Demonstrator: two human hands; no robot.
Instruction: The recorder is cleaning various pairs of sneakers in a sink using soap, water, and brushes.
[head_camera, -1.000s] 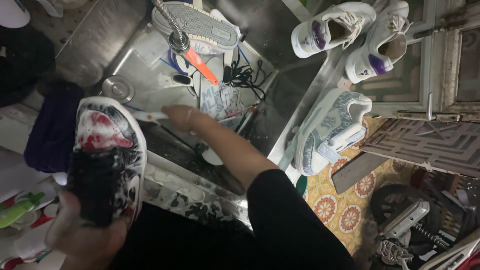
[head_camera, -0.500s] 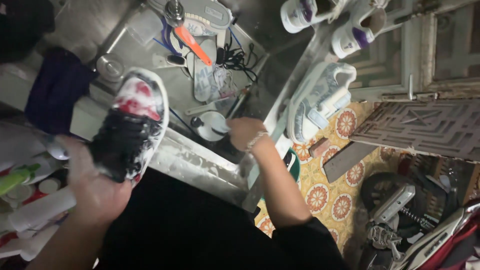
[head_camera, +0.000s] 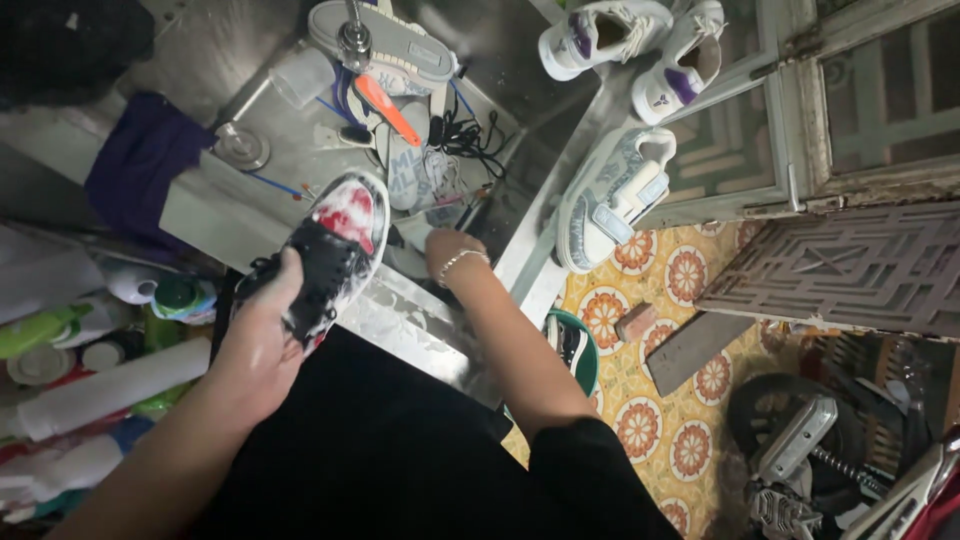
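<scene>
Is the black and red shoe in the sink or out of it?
Out. The left hand grips the black and red shoe in the air over the front rim of the metal sink; the right hand reaches inside.

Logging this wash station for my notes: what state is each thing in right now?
Black, red and white sneaker: lifted over the steel sink, gripped by the left hand.
Right hand: reaching down into the steel sink, grip hidden.
Grey-patterned white sneaker: resting on the sink ledge.
Two white-and-purple sneakers: set on the ledge.
</scene>
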